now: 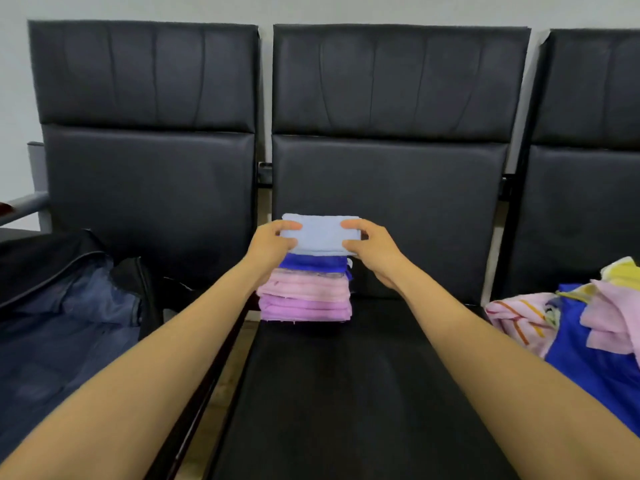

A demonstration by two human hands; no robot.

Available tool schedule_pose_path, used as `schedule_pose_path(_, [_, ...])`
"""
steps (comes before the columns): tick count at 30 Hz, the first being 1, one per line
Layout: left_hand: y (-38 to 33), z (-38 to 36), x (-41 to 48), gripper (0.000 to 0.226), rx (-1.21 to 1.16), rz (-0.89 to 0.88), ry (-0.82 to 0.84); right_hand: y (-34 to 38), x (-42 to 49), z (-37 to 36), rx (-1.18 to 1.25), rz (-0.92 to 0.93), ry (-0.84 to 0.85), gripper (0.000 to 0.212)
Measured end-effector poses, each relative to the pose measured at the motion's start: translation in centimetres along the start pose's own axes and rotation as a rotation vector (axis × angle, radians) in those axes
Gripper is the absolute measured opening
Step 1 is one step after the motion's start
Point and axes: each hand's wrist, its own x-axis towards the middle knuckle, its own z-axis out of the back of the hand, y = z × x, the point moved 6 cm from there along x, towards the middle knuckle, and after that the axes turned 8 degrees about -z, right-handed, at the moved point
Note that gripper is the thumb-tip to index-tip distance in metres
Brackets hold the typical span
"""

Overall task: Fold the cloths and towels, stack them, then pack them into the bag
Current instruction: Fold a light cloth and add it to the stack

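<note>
Both hands hold one folded pale blue cloth (320, 234): my left hand (273, 247) pinches its left end and my right hand (374, 251) its right end, thumbs toward me and fingers curled over the far edge. The cloth sits level at the top of the stack of folded cloths (304, 294), over a dark blue layer, then pink, then purple. I cannot tell if it rests on the stack or hangs just above it. My left wrist hides the stack's upper left corner.

The stack stands at the back left corner of the middle seat (346, 393), close to the backrest (388, 181). The seat's front and right parts lie bare between my forearms.

On the left seat an open dark bag (62, 323) is cut off by the picture's edge. On the right seat a loose heap of unfolded cloths (585, 320), blue, pink, yellow and striped, is also cut off.
</note>
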Motion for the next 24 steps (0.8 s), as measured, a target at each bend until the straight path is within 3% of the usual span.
schedule_pose_path(6, [2.3,2.2,4.9,0.035,0.147,-0.01,-0.085,0.8,4.2,-3.2,-0.141,0.068,-0.081,0.025])
schedule_pose_path(13, [5.7,0.6,4.8,0.035,0.385,0.117,0.112,-3.1,5.7,-5.6,-0.529,-0.051,-0.082,0.03])
schedule_pose_path(18, [2.8,1.1,2.8,0.033,0.513,-0.048,-0.016,-2.6,3.6,-3.4,-0.429,0.005,-0.091,0.039])
schedule_pose_path(21, [0.4,-0.1,0.2,0.028,0.469,-0.153,0.01,-2.2,0.9,-0.9,-0.329,0.013,-0.12,0.041])
schedule_pose_path(24, [-1.1,-2.4,-2.8,0.02,0.351,-0.139,0.063,-3.0,-3.0,2.6,-0.215,-0.038,-0.171,0.039])
